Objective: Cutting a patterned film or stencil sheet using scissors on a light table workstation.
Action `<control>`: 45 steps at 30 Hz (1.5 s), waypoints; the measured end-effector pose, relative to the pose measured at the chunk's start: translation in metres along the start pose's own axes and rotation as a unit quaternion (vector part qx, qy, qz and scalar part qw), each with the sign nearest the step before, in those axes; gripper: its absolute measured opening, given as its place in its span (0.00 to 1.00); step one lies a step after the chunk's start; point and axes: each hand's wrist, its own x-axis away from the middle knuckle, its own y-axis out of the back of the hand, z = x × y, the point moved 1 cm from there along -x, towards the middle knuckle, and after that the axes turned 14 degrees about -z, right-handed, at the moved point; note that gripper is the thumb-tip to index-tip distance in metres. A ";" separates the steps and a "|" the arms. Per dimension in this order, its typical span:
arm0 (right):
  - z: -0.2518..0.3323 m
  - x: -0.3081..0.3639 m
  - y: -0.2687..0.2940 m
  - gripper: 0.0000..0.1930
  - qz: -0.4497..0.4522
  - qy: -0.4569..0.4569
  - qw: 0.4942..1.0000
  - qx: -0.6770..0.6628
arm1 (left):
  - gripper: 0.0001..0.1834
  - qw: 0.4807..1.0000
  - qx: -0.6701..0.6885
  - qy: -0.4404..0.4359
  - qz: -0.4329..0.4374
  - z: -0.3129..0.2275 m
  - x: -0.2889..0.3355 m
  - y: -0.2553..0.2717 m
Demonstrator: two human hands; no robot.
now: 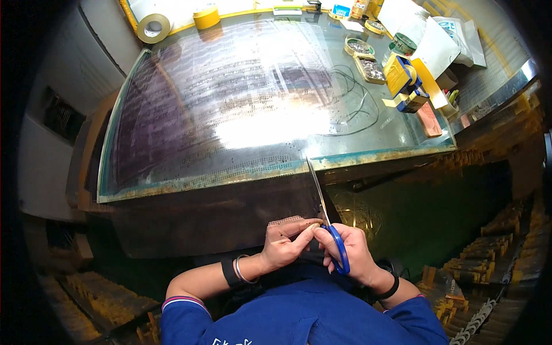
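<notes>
My right hand grips a pair of scissors by its blue handles. The long metal blades point away from me, their tips by the table's front edge. Close beside them, my left hand pinches the near edge of a large, dark, see-through film sheet, thumb against fingers. A small dotted patch of the film shows over those fingers. The sheet lies across the glass tabletop and hangs over its front edge. Rows of small dark marks run over it, and glare hides its middle.
At the table's right stand a blue tape dispenser, a pink block, an open tin and a green-lidded jar. A thin dark cord curls on the glass. Tape rolls lie at the back left.
</notes>
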 end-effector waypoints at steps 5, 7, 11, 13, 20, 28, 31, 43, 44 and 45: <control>0.004 -0.003 -0.002 0.16 0.005 0.014 0.999 -0.028 | 0.09 0.999 -0.025 -0.026 0.015 0.004 0.002 0.001; 0.006 -0.002 -0.002 0.15 0.005 0.015 0.999 -0.047 | 0.09 0.997 -0.034 -0.069 0.016 0.007 0.004 0.001; 0.008 -0.002 -0.002 0.18 0.006 0.006 0.999 -0.031 | 0.09 0.999 -0.033 -0.036 0.019 0.011 0.006 0.001; 0.007 -0.002 -0.001 0.18 0.003 -0.004 1.000 -0.016 | 0.09 0.997 -0.040 -0.057 0.024 0.010 0.007 0.001; 0.012 -0.003 -0.004 0.20 0.009 0.005 0.999 -0.054 | 0.09 0.998 -0.020 -0.060 0.019 0.017 0.012 0.001; 0.017 -0.007 -0.004 0.22 0.002 0.005 0.998 -0.064 | 0.08 0.998 -0.029 -0.053 0.033 0.008 0.013 -0.001; 0.018 -0.006 -0.005 0.22 0.005 0.002 0.999 -0.051 | 0.08 0.999 -0.019 -0.041 0.029 0.013 0.015 -0.001; 0.024 -0.005 -0.001 0.19 -0.005 0.008 1.000 -0.014 | 0.08 0.999 -0.020 -0.003 0.044 0.003 0.013 0.005; 0.024 -0.005 0.000 0.18 -0.001 0.008 1.000 -0.012 | 0.08 0.998 -0.017 0.017 0.053 0.001 0.012 0.006; 0.025 -0.004 0.001 0.18 0.003 0.008 1.000 -0.009 | 0.08 0.997 -0.013 0.037 0.061 -0.002 0.010 0.008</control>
